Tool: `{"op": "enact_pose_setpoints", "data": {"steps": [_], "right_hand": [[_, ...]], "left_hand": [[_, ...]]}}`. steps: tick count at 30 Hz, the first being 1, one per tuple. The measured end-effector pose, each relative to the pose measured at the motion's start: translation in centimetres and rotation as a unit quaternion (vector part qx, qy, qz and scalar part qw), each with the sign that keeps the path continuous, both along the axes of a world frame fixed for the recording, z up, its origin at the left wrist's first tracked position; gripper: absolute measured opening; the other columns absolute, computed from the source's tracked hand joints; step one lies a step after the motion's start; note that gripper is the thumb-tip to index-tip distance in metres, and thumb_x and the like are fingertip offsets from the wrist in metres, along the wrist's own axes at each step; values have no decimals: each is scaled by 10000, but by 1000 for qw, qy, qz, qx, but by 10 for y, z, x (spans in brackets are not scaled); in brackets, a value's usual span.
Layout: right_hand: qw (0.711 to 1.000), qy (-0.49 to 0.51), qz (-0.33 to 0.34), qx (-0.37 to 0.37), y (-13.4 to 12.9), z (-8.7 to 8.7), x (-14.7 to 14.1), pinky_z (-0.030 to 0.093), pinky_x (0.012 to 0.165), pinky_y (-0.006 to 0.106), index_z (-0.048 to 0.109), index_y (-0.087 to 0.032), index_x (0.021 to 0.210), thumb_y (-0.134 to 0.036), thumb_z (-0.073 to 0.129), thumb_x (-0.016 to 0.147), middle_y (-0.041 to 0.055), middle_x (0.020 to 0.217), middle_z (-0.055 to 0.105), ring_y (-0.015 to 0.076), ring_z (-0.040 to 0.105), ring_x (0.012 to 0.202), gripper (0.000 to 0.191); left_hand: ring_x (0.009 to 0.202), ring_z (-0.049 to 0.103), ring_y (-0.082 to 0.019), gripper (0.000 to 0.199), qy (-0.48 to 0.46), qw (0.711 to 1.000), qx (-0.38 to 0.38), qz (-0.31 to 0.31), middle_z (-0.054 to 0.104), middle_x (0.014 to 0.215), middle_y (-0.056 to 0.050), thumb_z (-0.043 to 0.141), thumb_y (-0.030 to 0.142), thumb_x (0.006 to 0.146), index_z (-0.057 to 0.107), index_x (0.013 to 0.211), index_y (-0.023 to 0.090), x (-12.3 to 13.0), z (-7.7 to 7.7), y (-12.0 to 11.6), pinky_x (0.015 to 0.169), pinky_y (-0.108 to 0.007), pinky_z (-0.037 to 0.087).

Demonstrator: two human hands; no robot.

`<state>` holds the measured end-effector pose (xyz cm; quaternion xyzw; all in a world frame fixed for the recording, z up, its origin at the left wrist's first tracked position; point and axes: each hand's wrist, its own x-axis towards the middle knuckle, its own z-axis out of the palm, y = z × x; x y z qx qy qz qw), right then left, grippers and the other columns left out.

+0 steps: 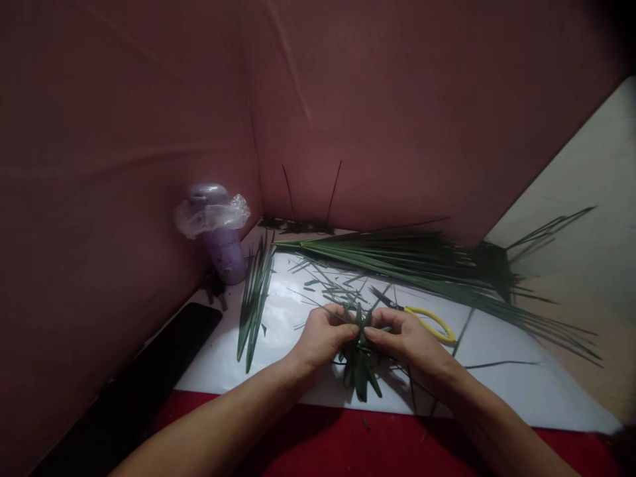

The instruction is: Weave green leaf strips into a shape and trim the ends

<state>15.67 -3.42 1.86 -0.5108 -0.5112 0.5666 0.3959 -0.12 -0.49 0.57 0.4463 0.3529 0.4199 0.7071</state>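
Between both hands, over the front of the white sheet, is a woven piece of green leaf strips (361,374) with pointed ends fanning downward. My left hand (328,331) pinches its left side between thumb and fingers. From the right, my right hand (402,334) grips the same piece, thumb and forefinger pressed together. Yellow-handled scissors (430,321) lie just behind my right hand, their dark blades pointing to the back left. Short cut leaf bits (340,288) are scattered behind my hands. The weave's inner part is partly covered by my fingers.
A large palm leaf (397,258) stretches along the back right. Separate leaf strips (256,301) lie at the left on the white sheet (293,341). A purple tumbler (226,255) wrapped in clear plastic stands near the corner, beside a dark flat object (191,331). Pinkish walls (348,119) rise behind.
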Motion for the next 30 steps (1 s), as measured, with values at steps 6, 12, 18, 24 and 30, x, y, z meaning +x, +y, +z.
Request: {"op": "enact_pose_setpoints", "data": {"steps": [6,12,18,24,30], "right_hand": [[1000,10,0,-4,-1,1,1,328,469,211,512,-171,684,-398,710,655,-25,589,538,107,469,526,303],[1000,19,0,-5,0,0,1,332,467,210,534,-164,680,-392,733,631,-24,595,546,102,468,519,307],[1000,26,1,0,2,-4,3,357,493,223,532,-171,696,-379,728,639,-17,619,558,113,493,542,291],[999,32,7,-7,3,-6,2,373,509,231,540,-160,698,-398,748,603,-9,625,567,121,511,552,329],[1000,25,9,-12,4,-5,1,359,479,226,547,-163,705,-419,749,592,-17,604,554,112,495,520,345]], "left_hand": [[517,530,-105,157,-29,999,-26,-15,603,590,-7,685,138,533,581,651,125,1,-4,2,537,-233,392],[514,533,-108,160,-31,999,-26,-25,601,581,-11,697,143,531,588,646,123,1,-8,4,535,-234,393],[511,548,-110,224,-42,997,-12,-56,616,601,-16,737,149,509,606,688,119,-2,-10,4,547,-244,412],[494,552,-114,235,-18,999,-14,-43,612,571,-10,733,121,477,590,663,120,-1,-8,3,541,-249,419],[532,578,-133,239,-23,999,-27,-32,635,604,-27,723,93,459,591,656,118,-1,-6,4,557,-253,427]]}}
